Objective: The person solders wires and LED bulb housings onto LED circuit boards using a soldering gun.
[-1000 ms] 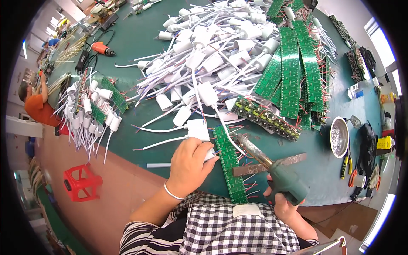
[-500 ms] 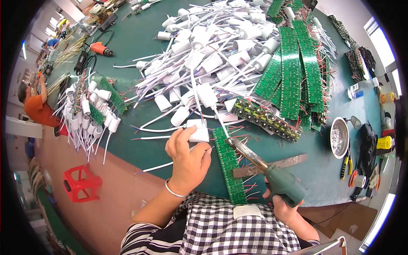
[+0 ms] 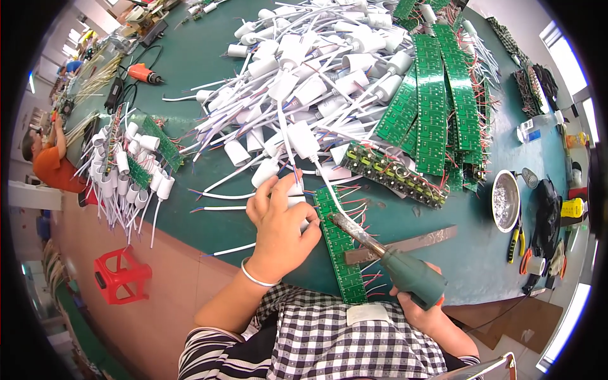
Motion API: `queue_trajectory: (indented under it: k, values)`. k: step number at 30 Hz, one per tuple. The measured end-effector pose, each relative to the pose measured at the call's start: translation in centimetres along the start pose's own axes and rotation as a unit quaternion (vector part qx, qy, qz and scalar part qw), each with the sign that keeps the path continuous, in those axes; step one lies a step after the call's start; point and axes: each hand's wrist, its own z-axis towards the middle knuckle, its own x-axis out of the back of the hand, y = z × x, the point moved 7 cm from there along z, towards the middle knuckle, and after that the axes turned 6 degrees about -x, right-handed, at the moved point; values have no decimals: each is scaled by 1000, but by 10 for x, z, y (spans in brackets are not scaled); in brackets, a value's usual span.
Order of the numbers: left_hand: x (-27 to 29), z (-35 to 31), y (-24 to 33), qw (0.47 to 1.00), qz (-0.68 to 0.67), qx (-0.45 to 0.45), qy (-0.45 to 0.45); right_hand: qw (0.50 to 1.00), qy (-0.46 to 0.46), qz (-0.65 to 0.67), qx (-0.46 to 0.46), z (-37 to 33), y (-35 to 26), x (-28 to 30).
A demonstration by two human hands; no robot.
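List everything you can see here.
Table: one, green, centre
Fittings: many, white, centre, left
Circuit strip: one, green, front centre
Stacked boards: several, green, right of fittings
Component strip: one, black-yellow, below stacked boards
Soldering iron: one, green, over circuit strip
Metal bar: one, brown, overlapping circuit strip
Bowl: one, silvery, right
Pliers: one, yellow, near bowl
Oddments: many, mixed, right
Hand tool: one, orange, left
Stool: one, red, left floor
Worker: one, orange top, left
Left grip: one, by fittings
Right grip: one, around soldering iron
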Motion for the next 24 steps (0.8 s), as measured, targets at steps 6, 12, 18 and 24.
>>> queue_trajectory:
  k: [6, 12, 18, 24]
  values:
    - [-1, 3, -1, 1000, -6, 2, -14, 1000, -7, -8, -14, 0, 3, -3]
    - [-2, 2, -2, 1000, -6, 4, -6, 1000, -17, -5, 8, -1, 0, -6]
    - [-2, 3, -1, 1000, 3, 3, -4, 1000, 5, -2, 19, 1, 1, 0]
    - [-3, 4, -2, 1000, 1, 7, -13, 1000, 2, 5, 19, -4, -2, 0]
